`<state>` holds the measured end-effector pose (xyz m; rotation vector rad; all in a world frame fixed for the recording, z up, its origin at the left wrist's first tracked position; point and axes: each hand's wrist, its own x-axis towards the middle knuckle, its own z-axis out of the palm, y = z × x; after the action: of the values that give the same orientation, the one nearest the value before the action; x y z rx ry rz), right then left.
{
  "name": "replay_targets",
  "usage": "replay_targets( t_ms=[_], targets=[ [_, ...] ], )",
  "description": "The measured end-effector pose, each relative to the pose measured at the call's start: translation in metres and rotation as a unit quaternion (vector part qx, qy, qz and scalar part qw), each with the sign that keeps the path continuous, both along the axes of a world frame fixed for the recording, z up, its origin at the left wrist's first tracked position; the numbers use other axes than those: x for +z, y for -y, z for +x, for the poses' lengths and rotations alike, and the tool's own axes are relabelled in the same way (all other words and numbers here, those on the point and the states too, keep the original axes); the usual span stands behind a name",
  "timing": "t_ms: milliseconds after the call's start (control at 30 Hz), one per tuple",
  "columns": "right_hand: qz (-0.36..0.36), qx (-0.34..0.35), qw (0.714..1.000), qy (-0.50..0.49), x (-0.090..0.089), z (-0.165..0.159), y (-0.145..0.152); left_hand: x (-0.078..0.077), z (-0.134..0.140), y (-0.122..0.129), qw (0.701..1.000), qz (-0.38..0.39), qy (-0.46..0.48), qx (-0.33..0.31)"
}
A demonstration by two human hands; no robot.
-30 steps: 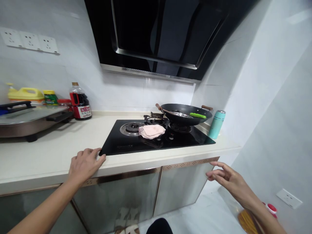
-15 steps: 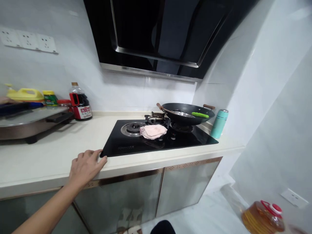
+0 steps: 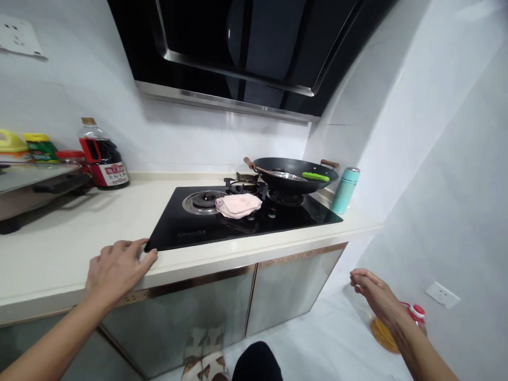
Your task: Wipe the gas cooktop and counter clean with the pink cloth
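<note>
My left hand lies on the worktop at the front left corner of the black gas cooktop. Its thumb and fingertips are spread around that corner. In the air right of the cabinets is my right hand, empty, its fingers loosely bent. On the cooktop a folded pink cloth covers part of the left burner and the middle. A black wok with wooden handles stands on the right burner. Inside it are a metal utensil and a bright green handle.
A teal bottle stands right of the cooktop. Left are a soy sauce bottle and a lidded electric pan. The range hood hangs overhead. An oil jug sits on the floor, partly behind my right forearm.
My right hand has come into view at the lower right. The view has shifted, so the worktop items appear further left. My left hand stays at the cooktop's corner.
</note>
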<state>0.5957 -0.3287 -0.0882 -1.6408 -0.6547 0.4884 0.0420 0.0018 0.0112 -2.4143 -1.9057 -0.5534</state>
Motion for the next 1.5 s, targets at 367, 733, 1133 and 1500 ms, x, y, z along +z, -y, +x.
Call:
replay_targets(
  t_ms=[367,733,1133,1500],
  targets=[
    [0.065,0.216,0.935,0.273,0.096,-0.105,-0.157,-0.007,0.003,0.006,0.996,0.063,-0.046,0.03],
    [-0.262,0.224,0.771,0.536,0.162,-0.188,-0.367,-0.013,0.001,0.01,0.994,0.092,-0.043,0.03],
    [-0.102,0.283,0.752,0.587,0.112,-0.329,-0.331,-0.011,0.004,0.01,0.993,0.099,-0.058,0.037],
    [-0.14,0.123,0.778,0.6,0.099,-0.248,-0.289,-0.015,0.001,0.011,0.992,0.116,-0.043,0.027]
  ],
)
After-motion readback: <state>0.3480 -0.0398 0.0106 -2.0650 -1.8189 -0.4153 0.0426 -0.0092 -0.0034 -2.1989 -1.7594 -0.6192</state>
